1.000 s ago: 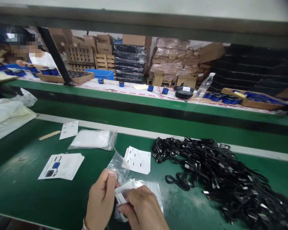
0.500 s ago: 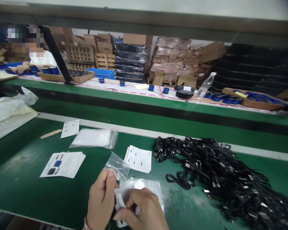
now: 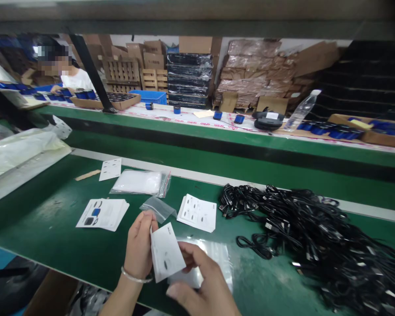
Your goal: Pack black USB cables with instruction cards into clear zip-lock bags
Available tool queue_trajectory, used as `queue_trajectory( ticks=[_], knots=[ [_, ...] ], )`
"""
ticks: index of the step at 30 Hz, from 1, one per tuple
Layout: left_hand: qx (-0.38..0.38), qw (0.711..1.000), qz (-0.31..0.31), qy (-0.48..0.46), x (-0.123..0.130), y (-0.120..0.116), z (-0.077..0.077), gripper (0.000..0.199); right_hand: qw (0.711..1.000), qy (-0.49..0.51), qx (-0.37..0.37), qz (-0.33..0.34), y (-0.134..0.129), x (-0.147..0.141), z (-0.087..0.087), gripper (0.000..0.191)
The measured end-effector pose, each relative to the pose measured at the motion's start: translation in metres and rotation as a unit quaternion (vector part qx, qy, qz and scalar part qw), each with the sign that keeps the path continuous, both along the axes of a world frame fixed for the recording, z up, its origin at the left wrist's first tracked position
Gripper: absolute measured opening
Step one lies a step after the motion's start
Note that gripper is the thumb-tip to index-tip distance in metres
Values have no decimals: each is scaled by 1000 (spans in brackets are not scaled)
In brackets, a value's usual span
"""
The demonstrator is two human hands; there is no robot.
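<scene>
My left hand [image 3: 141, 245], with a bangle at the wrist, is closed on a folded printed leaflet [image 3: 167, 254] and on a small clear plastic bag [image 3: 158, 210], which sticks out beyond the fingers. My right hand [image 3: 204, 276] is at the leaflet's right edge, thumb and forefinger apart; whether a fingertip touches the paper I cannot tell. Beneath it lie clear zip bags [image 3: 222, 263], partly hidden. Just beyond my hands sits a stack of leaflets [image 3: 197, 213]. To the left is another stack of printed sheets [image 3: 102, 214].
A large heap of black USB cables [image 3: 303, 237] covers the right side. A packet of white contents [image 3: 140, 182], a single leaflet [image 3: 110, 169] and a wooden stick [image 3: 87, 175] lie farther back. Blue parts and a bottle [image 3: 303, 110] stand on the raised shelf; a person [image 3: 75, 79] sits beyond.
The leaflet has been folded and turned up flat towards me. My right hand's fingers have spread off it, while my left hand keeps hold. The view has shifted left.
</scene>
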State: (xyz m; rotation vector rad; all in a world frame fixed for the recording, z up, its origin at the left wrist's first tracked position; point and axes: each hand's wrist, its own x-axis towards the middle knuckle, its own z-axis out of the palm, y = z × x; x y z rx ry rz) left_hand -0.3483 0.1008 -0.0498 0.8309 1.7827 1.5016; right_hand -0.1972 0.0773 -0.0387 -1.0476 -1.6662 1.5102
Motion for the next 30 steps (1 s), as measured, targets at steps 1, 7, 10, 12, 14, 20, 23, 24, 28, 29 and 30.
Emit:
queue_trajectory(
  ticks=[1,7,10,12,14,20,23,24,28,29,30],
  knots=[
    [10,1000,16,14,2,-1,-1,32,1000,-10,-27,12,-2,-3,-2,60],
    [68,986,42,147,15,-10,1,32,997,-74,-10,-28,-1,-8,-8,41],
    [83,975,8,207,12,-14,3,30,996,-86,4,-32,4,-1,-10,46],
    [93,966,8,241,9,-14,1,26,996,-73,-23,-40,5,1,-13,58],
    [101,958,20,269,7,-14,-1,22,996,-44,-50,-55,4,-1,-18,57],
    [101,943,50,312,14,-10,-1,20,983,57,-128,-115,-1,-19,-30,42],
    [86,943,9,320,16,-11,1,27,985,25,-122,-117,1,-17,-26,16],
    [82,943,-9,323,15,-12,1,30,989,-2,-83,-125,2,-13,-24,11],
    [72,932,-52,351,11,-17,3,33,964,-39,177,-197,6,1,-14,24],
    [72,928,-55,363,11,-19,4,32,951,-30,230,-206,6,3,-13,23],
    [74,923,-58,374,12,-20,4,32,939,-21,271,-212,6,5,-12,21]
  ],
)
